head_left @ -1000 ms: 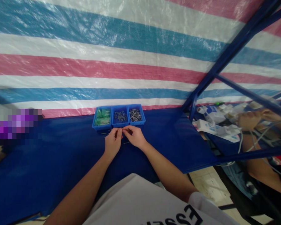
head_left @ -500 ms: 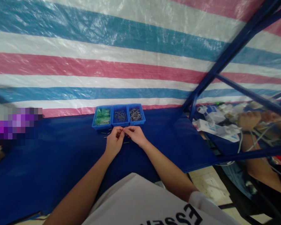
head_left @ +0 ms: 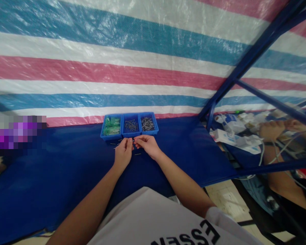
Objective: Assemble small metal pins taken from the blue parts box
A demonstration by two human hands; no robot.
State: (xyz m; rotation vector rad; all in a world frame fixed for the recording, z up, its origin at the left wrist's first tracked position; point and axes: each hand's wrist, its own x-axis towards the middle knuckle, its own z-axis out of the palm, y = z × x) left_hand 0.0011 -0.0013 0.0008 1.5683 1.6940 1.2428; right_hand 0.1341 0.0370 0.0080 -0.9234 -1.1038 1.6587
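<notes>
My left hand (head_left: 123, 152) and my right hand (head_left: 149, 146) meet just in front of three joined blue bins (head_left: 131, 134). Both are closed in a pinch. A tiny, thin piece seems to sit between their fingertips, too small and covered for me to name. Green packets (head_left: 112, 126) fill the left bin. The middle bin holds thin dark metal pins (head_left: 131, 126), and the right one shorter silvery metal pieces (head_left: 148, 124). One loose thin pin (head_left: 137, 154) lies on the blue table below my fingers; a few more lie left of my left hand.
Behind the blue table (head_left: 73, 156) hangs a striped plastic sheet (head_left: 142, 75). A blue metal frame (head_left: 241, 68) rises at the right. Beyond it another person's hands (head_left: 270, 131) are among white boxes (head_left: 234, 139) and cables. A blurred purple patch (head_left: 17, 132) is at far left.
My fingertips have drawn slightly apart, the right hand shifting a little up and the left a little to the left. The bins stay where they were.
</notes>
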